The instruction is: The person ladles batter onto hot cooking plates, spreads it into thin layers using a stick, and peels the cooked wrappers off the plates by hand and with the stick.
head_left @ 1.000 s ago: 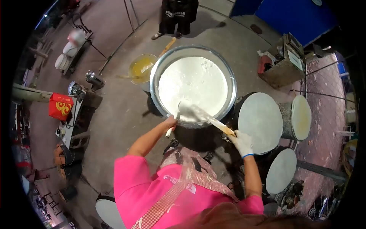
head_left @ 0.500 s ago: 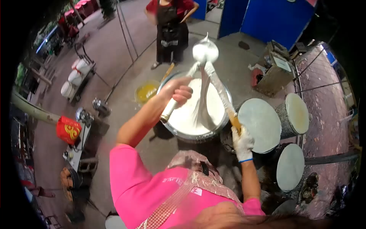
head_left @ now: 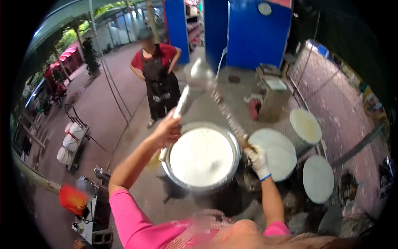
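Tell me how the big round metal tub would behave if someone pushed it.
The tub would probably feel heavy and resist sliding, given the broad pool of white mixture inside. That mixture lies level and looks loose, so a shove might make it slosh. The shiny metal wall suggests a stiff tub, unlikely to flex much.

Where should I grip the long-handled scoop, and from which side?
Probably best by its handle, at the lower end, from the near right side, where the gloved right hand holds it. The long handle slants up and leftward to the raised, blurred head, so that end sits lowest and nearest.
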`<state>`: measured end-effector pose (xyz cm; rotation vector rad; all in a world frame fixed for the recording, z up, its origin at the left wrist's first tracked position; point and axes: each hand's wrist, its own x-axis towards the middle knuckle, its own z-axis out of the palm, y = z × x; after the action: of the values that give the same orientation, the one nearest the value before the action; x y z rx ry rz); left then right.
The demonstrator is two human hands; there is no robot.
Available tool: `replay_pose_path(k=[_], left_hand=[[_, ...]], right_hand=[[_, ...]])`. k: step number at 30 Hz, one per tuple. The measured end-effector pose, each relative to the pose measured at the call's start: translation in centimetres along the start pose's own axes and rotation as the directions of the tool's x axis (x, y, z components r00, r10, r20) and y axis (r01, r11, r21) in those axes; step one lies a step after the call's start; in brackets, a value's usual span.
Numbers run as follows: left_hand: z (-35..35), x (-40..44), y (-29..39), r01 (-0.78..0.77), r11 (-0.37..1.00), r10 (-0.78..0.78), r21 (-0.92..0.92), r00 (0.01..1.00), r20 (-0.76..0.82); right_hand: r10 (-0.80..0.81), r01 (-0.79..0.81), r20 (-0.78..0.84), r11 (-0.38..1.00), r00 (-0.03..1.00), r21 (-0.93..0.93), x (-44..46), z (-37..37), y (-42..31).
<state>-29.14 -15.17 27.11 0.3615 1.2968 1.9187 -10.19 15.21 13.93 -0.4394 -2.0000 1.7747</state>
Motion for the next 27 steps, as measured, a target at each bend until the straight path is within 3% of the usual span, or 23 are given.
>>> replay_pose_path(k=[1, 2, 3, 4, 5, 6, 7, 8, 9, 10, 12, 14, 15, 16, 17, 18, 20, 22, 24, 26, 27], left_hand=[[-1.5, 1.2, -3.3, 0.237, 0.938, -0.245, -0.253, 0.969, -0.003], [-2.6, 1.6, -6.4, 0.435, 0.763, -0.479, -0.478, 0.877, 0.034], [-3.0, 2.0, -8.2, 0.530, 0.550, -0.637, -0.645, 0.766, 0.086], [-1.4, 2.2, -8.7, 0.558, 0.310, -0.746, -0.770, 0.645, 0.167], [0.8, 1.2, -9.7, 0.541, 0.609, -0.684, -0.579, 0.729, -0.038], [0.6, 1.3, -10.4, 0.582, 0.507, -0.706, -0.635, 0.703, 0.081], [1.8, 1.4, -10.6, 0.579, 0.620, -0.627, -0.530, 0.771, 0.109], [3.7, 1.4, -10.7, 0.554, 0.717, -0.539, -0.423, 0.825, 0.168], [6.0, 1.4, -11.3, 0.487, 0.858, -0.452, -0.165, 0.868, 0.207], [9.4, 1.0, -12.2, 0.390, 0.920, -0.392, 0.041, 0.915, 0.099], [12.8, 1.8, -16.1, 0.421, 0.906, -0.420, 0.037, 0.885, 0.203], [14.6, 4.4, -22.0, 0.731, 0.642, -0.683, -0.231, 0.683, 0.259], [16.3, 5.2, -24.3, 0.890, 0.321, -0.771, -0.324, 0.445, 0.456], [18.2, 5.7, -26.7, 0.932, -0.039, -0.749, -0.361, 0.212, 0.627], [21.1, 5.2, -29.7, 0.916, -0.054, -0.769, -0.398, 0.216, 0.602], [22.9, 5.3, -33.5, 0.881, -0.271, -0.750, -0.387, 0.059, 0.659], [27.4, 4.1, -40.7, 0.880, -0.358, -0.699, -0.312, -0.031, 0.714], [35.2, 0.7, -44.9, 0.798, -0.459, -0.701, -0.391, -0.056, 0.711], [42.3, -0.2, -49.5, 0.851, -0.458, -0.657, -0.258, -0.128, 0.743], [49.0, -0.4, -54.0, 0.927, -0.372, -0.576, -0.044, -0.193, 0.795], [52.8, -0.3, -54.8, 0.924, -0.373, -0.556, 0.088, -0.299, 0.775]], right_hand=[[0.171, -0.170, 0.020, 0.984, 0.985, -0.053, -1.8, 0.0, 3.3], [0.345, -0.341, 0.036, 0.936, 0.938, -0.091, -4.5, 0.1, 6.1], [0.409, -0.401, -0.038, 0.867, 0.912, -0.295, -7.2, -0.2, 5.6], [0.315, -0.304, -0.062, 0.818, 0.947, -0.489, -9.2, -1.5, 7.3], [0.303, -0.310, -0.096, 0.814, 0.948, -0.491, -11.4, -3.2, 8.3], [0.284, -0.318, -0.144, 0.810, 0.948, -0.493, -13.4, -4.8, 8.0], [0.344, -0.393, -0.192, 0.839, 0.919, -0.376, -15.0, -6.3, 5.4], [0.246, -0.303, -0.228, 0.915, 0.942, -0.265, -16.4, -7.6, 4.5], [0.220, -0.291, -0.275, 0.923, 0.936, -0.250, -17.4, -8.6, 3.6], [0.186, -0.275, -0.331, 0.930, 0.925, -0.246, -18.3, -9.3, 2.8], [0.261, -0.330, -0.370, 0.934, 0.892, -0.137, -20.6, -10.5, 3.1], [0.290, -0.389, -0.398, 0.900, 0.871, -0.196, -24.3, -12.5, 7.6], [0.310, -0.430, -0.441, 0.880, 0.842, -0.204, -27.6, -13.7, 9.3], [0.329, -0.460, -0.455, 0.862, 0.828, -0.214, -30.8, -14.7, 11.3], [0.329, -0.499, -0.475, 0.816, 0.816, -0.292, -35.1, -16.2, 13.0], [0.331, -0.529, -0.480, 0.765, 0.813, -0.368, -39.6, -17.6, 14.5], [0.256, -0.545, -0.580, 0.735, 0.773, -0.402, -49.4, -19.6, 17.1], [0.461, -0.732, -0.689, 0.664, 0.560, -0.150, -58.2, -21.7, 12.6], [0.310, -0.811, -0.855, 0.550, 0.417, -0.196, -66.2, -23.6, 14.0], [0.271, -0.906, -0.943, 0.419, 0.191, -0.063, -71.8, -26.4, 13.7], [0.245, -0.931, -0.967, 0.364, 0.074, 0.021, -74.6, -27.9, 13.5]])
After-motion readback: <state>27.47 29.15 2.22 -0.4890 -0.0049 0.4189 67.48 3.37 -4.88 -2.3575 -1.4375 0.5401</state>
